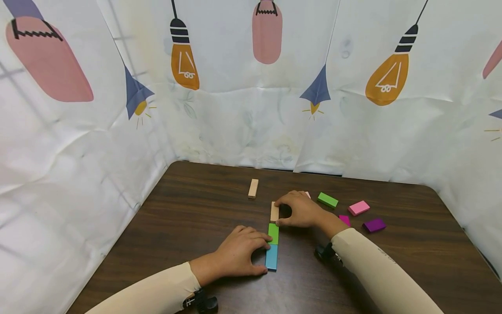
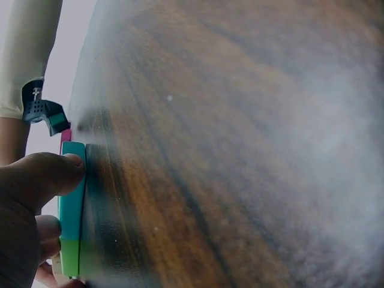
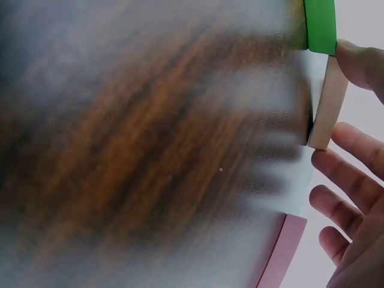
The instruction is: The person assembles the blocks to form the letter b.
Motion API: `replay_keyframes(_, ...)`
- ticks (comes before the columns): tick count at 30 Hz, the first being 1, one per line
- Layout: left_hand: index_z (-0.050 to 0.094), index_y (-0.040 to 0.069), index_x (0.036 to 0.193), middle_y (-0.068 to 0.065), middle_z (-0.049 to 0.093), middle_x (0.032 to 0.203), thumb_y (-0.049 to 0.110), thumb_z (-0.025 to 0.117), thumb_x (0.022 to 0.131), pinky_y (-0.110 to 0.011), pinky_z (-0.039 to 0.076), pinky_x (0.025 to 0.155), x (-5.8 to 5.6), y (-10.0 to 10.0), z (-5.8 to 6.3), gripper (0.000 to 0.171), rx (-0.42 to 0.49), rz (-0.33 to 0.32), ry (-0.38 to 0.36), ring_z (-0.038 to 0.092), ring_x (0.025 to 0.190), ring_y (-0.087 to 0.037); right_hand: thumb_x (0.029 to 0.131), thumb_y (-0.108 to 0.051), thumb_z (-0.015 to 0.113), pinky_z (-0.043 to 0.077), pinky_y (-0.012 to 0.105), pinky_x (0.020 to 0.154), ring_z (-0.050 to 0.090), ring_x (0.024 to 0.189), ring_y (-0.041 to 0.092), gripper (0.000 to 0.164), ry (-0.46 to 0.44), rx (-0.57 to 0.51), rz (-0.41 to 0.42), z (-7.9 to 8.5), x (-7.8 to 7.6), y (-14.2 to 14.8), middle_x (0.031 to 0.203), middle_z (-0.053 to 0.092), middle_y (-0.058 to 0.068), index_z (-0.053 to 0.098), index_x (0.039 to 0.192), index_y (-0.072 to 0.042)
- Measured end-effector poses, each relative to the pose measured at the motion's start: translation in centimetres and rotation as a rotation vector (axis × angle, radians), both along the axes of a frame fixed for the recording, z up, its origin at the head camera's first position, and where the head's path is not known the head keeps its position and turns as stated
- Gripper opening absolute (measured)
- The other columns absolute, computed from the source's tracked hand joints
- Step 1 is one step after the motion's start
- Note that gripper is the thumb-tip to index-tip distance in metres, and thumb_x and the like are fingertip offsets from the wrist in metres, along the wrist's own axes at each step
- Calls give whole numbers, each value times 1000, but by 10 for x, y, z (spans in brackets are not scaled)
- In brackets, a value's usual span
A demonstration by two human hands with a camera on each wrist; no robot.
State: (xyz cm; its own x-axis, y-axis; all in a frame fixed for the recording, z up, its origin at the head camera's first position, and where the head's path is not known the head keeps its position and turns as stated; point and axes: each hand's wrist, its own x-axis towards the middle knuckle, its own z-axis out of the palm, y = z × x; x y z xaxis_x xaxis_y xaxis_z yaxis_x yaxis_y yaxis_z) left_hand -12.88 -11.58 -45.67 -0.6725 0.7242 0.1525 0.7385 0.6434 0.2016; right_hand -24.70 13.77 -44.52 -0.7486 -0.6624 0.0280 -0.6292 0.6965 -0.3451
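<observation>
Pinching the wooden block (image 1: pixel 274 212) by its ends with the right hand (image 1: pixel 302 210).
Set on the dark table (image 1: pixel 188 209), in line just beyond the green block (image 1: pixel 273 233) and blue block (image 1: pixel 271 259); gripping the blue block between thumb and fingers of the left hand (image 1: pixel 242 252), though too hidden to tell how firmly. Likely light, stiff, smooth, hardly fragile; best taken by the ends or long sides.
</observation>
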Motion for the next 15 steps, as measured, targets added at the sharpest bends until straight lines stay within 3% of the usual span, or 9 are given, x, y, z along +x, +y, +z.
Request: replay_keyframes(15, 72, 25, 119, 14, 60, 138, 57, 79, 82, -42, 42, 100, -1, 0, 0, 49, 1, 2, 9, 56, 122, -11, 89, -47, 77, 32, 56, 111, 50, 131, 27, 52, 8, -6, 13, -2, 2, 1, 134, 64, -4, 68, 132, -20)
